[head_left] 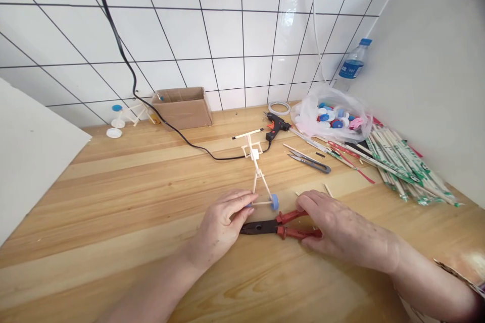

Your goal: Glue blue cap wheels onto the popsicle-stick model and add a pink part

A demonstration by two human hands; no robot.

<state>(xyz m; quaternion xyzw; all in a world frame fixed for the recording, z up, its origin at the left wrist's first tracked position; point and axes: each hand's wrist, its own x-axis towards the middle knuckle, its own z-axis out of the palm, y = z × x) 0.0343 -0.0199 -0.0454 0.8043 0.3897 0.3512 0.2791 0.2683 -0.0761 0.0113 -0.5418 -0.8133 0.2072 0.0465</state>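
Observation:
A small tricycle-like model of pale wooden sticks (256,166) stands at the middle of the table, with a handlebar-like crosspiece at its far end. A blue bottle cap (275,202) sits like a wheel at its near right corner. My left hand (227,217) pinches the near left corner, where a second blue cap is mostly hidden behind my fingers. My right hand (341,227) is closed around the red handles of a pair of pliers (261,227). The pliers lie on the table, their dark jaws pointing left, close to my left fingertips.
Behind stand a cardboard box (184,108), a glue gun (276,125) with a black cord, and a tape roll (279,107). Snips (309,160), a bag of bottle caps (333,116), wrapped chopsticks (409,161) and a water bottle (352,65) are right. Another stick model (131,115) stands back left.

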